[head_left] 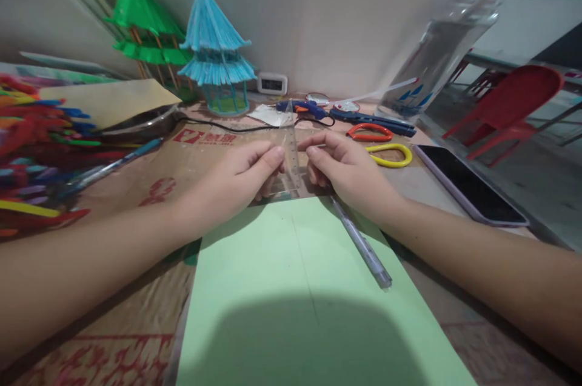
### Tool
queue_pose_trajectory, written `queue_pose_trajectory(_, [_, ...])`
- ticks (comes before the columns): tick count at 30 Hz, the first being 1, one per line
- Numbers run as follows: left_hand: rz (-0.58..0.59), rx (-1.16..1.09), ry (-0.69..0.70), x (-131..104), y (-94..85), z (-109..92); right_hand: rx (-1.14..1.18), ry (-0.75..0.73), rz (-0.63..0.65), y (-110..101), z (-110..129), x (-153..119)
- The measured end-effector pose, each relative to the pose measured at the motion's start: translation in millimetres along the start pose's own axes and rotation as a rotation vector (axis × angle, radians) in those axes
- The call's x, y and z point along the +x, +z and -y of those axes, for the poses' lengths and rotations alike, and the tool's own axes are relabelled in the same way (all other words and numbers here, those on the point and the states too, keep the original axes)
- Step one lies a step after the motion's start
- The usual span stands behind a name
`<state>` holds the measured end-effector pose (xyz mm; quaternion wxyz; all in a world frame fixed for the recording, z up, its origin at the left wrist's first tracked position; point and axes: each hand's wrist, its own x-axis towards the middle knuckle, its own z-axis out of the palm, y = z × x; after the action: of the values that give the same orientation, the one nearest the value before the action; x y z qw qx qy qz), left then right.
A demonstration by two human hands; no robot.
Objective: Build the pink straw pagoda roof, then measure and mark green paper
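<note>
A clear triangular ruler [292,159] stands tilted up between my two hands, just beyond the top edge of a light green sheet of paper [254,265]. My left hand [248,174] pinches its left side between thumb and curled fingers. On the other side, my right hand [345,171] has its fingers closed at the ruler's right edge. A grey pen [361,242] lies slanted over the paper, its upper end hidden beneath my right hand. One thin straight line runs lengthwise down the sheet, and a shadow covers its near part.
Behind stand a blue paper pavilion [218,65] and a green one [145,28]. Colourful craft stems [27,143] crowd the left. A glue gun [304,108], yellow-and-orange-handled tools [391,156], a phone [470,183] and a clear container [436,59] are on the right.
</note>
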<state>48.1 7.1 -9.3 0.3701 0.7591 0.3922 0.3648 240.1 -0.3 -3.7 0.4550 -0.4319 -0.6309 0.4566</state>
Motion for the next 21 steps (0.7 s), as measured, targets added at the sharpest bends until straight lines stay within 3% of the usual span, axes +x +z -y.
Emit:
queue_pose_trajectory(8, [0.000, 0.046, 0.029, 1, -1.4, -1, 0.015, -0.018, 0.012, -2, -2, 2])
queue_pose_trajectory(15, [-0.015, 0.202, 0.151, -4, -1.3, -12, -0.086, -0.185, -0.058, -5, 8, -9])
queue_pose_trajectory(21, [-0.003, 0.210, 0.220, -9, -0.1, -16, 0.052, -0.096, -0.022, 6, 14, -19])
